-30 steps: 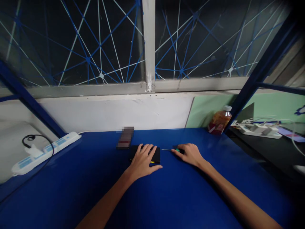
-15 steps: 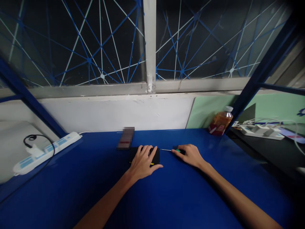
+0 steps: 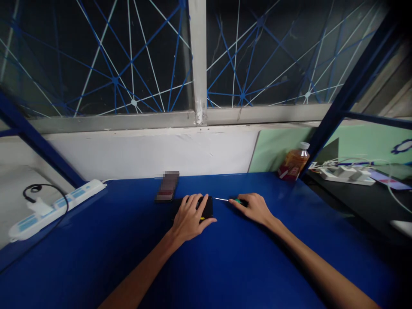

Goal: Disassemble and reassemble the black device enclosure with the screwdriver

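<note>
A flat black case (image 3: 209, 208) with a bit of yellow at its near edge lies on the blue table (image 3: 225, 266), partly hidden beneath the left hand (image 3: 188, 218). That hand is laid over it palm down, unclenched, fingers stretched across the top and thumb splayed rightward along the near side. Just right of the case, a screwdriver (image 3: 221, 199) points its thin metal shaft at it, the tip apart from the edge; the right hand (image 3: 255, 208) grips its green-marked handle, fingers curled and thumb extended toward the shaft. Both forearms reach forward from the near edge of view, angled inward. A dark slab (image 3: 166, 192) lies beyond the case, to its left; a bottle (image 3: 294, 164) stands far right.
</note>
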Action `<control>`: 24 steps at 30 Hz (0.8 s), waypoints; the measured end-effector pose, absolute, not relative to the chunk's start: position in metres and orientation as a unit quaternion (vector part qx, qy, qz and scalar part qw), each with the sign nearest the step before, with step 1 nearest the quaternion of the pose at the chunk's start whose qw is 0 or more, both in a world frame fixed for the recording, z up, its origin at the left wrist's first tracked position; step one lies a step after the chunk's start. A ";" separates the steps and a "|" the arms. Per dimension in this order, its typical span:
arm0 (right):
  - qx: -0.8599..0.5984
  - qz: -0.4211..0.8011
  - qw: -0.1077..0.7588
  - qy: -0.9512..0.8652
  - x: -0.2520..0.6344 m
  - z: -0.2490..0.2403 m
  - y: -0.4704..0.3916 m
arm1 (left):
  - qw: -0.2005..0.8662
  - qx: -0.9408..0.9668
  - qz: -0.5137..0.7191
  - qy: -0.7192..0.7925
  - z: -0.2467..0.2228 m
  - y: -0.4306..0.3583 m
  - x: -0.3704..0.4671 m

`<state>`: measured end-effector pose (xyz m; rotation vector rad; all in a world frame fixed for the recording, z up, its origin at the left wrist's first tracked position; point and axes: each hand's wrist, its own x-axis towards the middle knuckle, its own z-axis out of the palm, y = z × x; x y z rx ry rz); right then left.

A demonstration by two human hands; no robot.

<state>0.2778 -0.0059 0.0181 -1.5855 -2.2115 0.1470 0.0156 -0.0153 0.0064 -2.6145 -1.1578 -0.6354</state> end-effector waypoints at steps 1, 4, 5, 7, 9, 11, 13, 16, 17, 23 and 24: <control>-0.568 0.055 0.208 -0.794 0.277 0.018 -0.006 | 0.107 -0.888 -0.217 -0.392 0.006 -0.015 0.016; -0.567 0.057 0.209 -0.795 0.276 0.018 -0.007 | 0.112 -0.887 -0.223 -0.387 0.005 -0.015 0.016; -0.566 0.056 0.207 -0.796 0.276 0.018 -0.007 | 0.113 -0.887 -0.227 -0.386 0.005 -0.015 0.016; -0.565 0.055 0.204 -0.798 0.275 0.017 -0.007 | 0.115 -0.886 -0.232 -0.384 0.005 -0.015 0.016; -0.565 0.055 0.201 -0.798 0.275 0.017 -0.007 | 0.115 -0.887 -0.230 -0.384 0.005 -0.015 0.016; -0.566 0.054 0.200 -0.798 0.275 0.017 -0.008 | 0.114 -0.888 -0.223 -0.385 0.006 -0.015 0.016; -0.565 0.056 0.196 -0.800 0.276 0.017 -0.007 | 0.113 -0.889 -0.218 -0.386 0.006 -0.016 0.016; -0.563 0.055 0.190 -0.802 0.276 0.017 -0.007 | 0.112 -0.890 -0.212 -0.387 0.006 -0.016 0.016; -0.563 0.052 0.188 -0.803 0.276 0.016 -0.007 | 0.112 -0.891 -0.210 -0.387 0.006 -0.016 0.016; -0.549 0.039 0.181 -0.815 0.280 0.013 -0.005 | 0.108 -0.896 -0.196 -0.384 0.003 -0.015 0.015; -0.543 0.041 0.178 -0.819 0.281 0.013 -0.005 | 0.106 -0.896 -0.194 -0.384 0.002 -0.015 0.015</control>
